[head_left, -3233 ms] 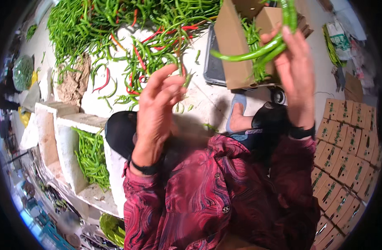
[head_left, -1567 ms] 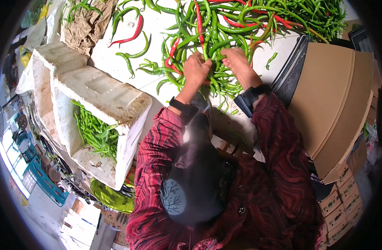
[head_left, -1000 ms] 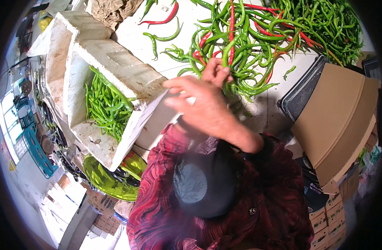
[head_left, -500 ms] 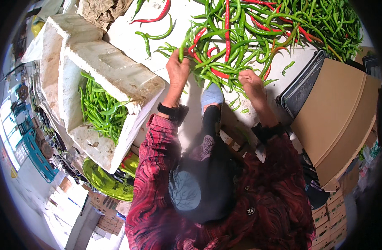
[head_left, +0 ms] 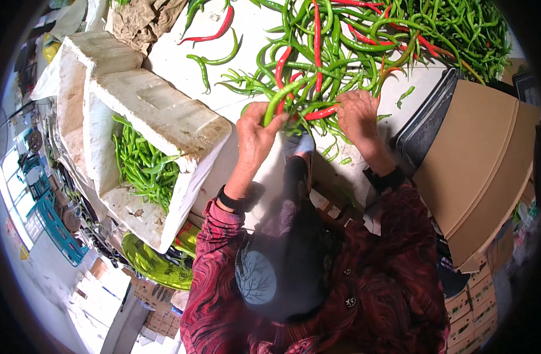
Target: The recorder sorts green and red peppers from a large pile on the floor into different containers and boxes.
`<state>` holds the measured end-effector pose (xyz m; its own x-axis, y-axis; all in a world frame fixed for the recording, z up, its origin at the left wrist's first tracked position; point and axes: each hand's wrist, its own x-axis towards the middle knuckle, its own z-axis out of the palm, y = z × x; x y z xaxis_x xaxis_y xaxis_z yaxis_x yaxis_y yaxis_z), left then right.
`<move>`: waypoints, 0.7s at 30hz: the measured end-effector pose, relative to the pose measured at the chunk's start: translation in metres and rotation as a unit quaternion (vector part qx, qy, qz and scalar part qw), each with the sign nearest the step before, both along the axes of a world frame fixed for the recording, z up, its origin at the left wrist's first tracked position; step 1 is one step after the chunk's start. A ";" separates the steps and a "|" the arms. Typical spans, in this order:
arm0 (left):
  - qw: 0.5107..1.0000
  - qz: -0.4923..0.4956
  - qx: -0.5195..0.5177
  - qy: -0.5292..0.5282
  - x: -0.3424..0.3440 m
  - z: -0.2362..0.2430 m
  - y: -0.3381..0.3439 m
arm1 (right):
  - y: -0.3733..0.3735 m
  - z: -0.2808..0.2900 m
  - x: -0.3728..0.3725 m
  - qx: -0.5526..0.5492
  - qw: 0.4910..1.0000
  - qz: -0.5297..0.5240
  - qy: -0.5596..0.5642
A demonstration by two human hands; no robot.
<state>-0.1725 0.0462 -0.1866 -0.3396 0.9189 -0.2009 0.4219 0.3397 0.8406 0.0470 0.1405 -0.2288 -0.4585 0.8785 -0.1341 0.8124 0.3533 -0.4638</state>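
Note:
Between the thumb and fingers of my left hand point(head_left: 256, 133) is a long green chili pepper point(head_left: 277, 101), slanting up over the near edge of a loose heap of green and red chili peppers point(head_left: 341, 62). My right hand point(head_left: 359, 118) is closed at the near right side of that heap. Its fingertips meet the end of a red chili pepper point(head_left: 322, 113) and seem to pinch it; the fingers partly hide the contact. A few chili peppers lie apart on the pale surface point(head_left: 170, 65), left of the heap.
To my left, a white foam box point(head_left: 158, 112) lies tilted, with green chili peppers point(head_left: 142, 162) inside. A denser mound of green chili peppers point(head_left: 471, 35) is at the far right. Brown cardboard point(head_left: 477, 159) and a dark tray point(head_left: 427, 121) stand to my right. My shoe point(head_left: 298, 143) is below the heap.
My left hand has come down nearer to me with the green chili pepper. The right hand has shifted slightly up, and the red chili pepper now reaches its fingertips.

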 end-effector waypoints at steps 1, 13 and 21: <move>1.000 -0.001 -0.004 -0.001 0.003 0.011 0.003 | -0.002 0.005 0.000 0.001 0.998 0.059 -0.037; 0.930 0.124 -0.101 -0.331 -0.019 0.013 0.029 | -0.037 0.025 -0.007 -0.050 0.987 0.153 -0.026; 0.930 0.220 -0.085 -0.283 -0.031 -0.040 0.014 | -0.049 0.058 0.021 -0.103 0.957 0.059 0.265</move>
<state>-0.2038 0.0606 -0.2262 -0.4713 0.6544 -0.5913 -0.2823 0.5232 0.8041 0.0684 0.0913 -0.1704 -0.6048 0.7961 -0.0192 0.4031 0.2853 -0.8696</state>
